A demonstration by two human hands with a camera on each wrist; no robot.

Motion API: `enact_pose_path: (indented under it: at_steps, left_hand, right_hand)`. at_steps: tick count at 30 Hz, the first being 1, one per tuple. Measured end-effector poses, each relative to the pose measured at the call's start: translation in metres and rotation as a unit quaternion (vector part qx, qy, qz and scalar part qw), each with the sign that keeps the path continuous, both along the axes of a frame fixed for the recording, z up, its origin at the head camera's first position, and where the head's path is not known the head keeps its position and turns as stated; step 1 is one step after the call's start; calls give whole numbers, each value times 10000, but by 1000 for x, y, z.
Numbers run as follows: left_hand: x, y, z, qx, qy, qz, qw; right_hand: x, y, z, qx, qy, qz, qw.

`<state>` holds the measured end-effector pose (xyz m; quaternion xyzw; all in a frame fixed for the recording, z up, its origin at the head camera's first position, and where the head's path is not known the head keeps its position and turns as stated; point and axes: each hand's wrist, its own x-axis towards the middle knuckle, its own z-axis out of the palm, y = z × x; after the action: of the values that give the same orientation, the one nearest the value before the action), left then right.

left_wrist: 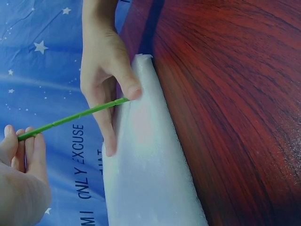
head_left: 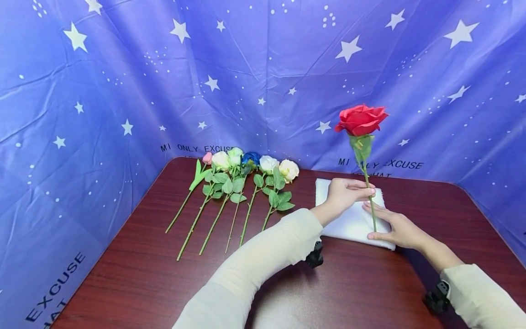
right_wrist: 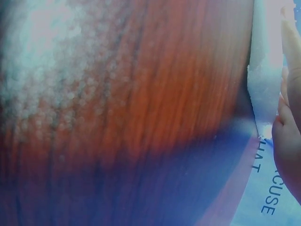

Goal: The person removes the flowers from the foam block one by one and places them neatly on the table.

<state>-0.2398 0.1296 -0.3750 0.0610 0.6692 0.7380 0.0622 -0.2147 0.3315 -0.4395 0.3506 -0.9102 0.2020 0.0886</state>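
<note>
A red rose (head_left: 361, 119) stands upright over a folded white cloth (head_left: 349, 224), its bloom above the table's far edge. My left hand (head_left: 343, 194) pinches the green stem (left_wrist: 75, 116) about midway down. Close to the stem's lower end is my right hand (head_left: 400, 230), thumb and fingers spread apart; in the left wrist view the stem's tip meets or passes behind that thumb (left_wrist: 131, 89). Only part of the right hand (right_wrist: 289, 136) shows at the right edge of the right wrist view. The rose's bloom lies outside both wrist views.
Left of the cloth several flowers lie in a row: a pink tulip (head_left: 207, 158), pale roses (head_left: 220, 161), a blue rose (head_left: 251, 158), a white rose (head_left: 269, 164) and a cream rose (head_left: 289, 170). A starry blue curtain (head_left: 263, 82) hangs round the dark red table (head_left: 135, 274).
</note>
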Motion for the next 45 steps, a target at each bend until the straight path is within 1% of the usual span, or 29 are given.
enact_pose_path:
  at_steps: [3, 7, 12, 18, 21, 25, 29, 32, 34, 36, 39, 45]
  left_hand:
    - [-1, -2, -2, 394, -146, -39, 9991]
    - [-2, -6, -2, 972, -371, -201, 9944]
    - [-5, -13, -3, 1106, -486, -267, 9923]
    - [-5, -19, -6, 1114, -444, -330, 9922]
    - [-3, -20, -6, 913, -321, -320, 9948]
    - [0, -20, -5, 128, 64, -163, 9998]
    - [1, -17, -2, -593, 337, 1, 9977]
    - [2, -15, -1, -805, 453, 51, 9957]
    - [2, -15, -1, -696, 510, 43, 9963]
    - [3, -15, -1, -356, 532, -21, 9979]
    - [3, -14, 0, 12, 565, -91, 9984]
    - [-2, -15, 8, 597, 848, -302, 9941]
  right_hand:
    - [0, 0, 0, 4, 9, -5, 10000]
    - [0, 0, 0, 34, -45, -55, 10000]
    - [0, 0, 0, -5, -147, -59, 9999]
    - [-1, 1, 0, -54, -148, 1, 9999]
    - [-1, 2, 0, -49, -128, 6, 9999]
    - [-1, 1, -1, -60, -104, 52, 9999]
    - [0, 1, -1, -83, -94, 77, 9999]
    - [0, 1, -1, -98, -118, 42, 9999]
    - [0, 1, 0, -72, -154, -14, 9999]
    - [-1, 1, 0, -78, -186, -58, 9998]
    - [-1, 2, -1, -85, -192, -68, 9998]
    - [-2, 2, -3, -135, -4, 39, 9999]
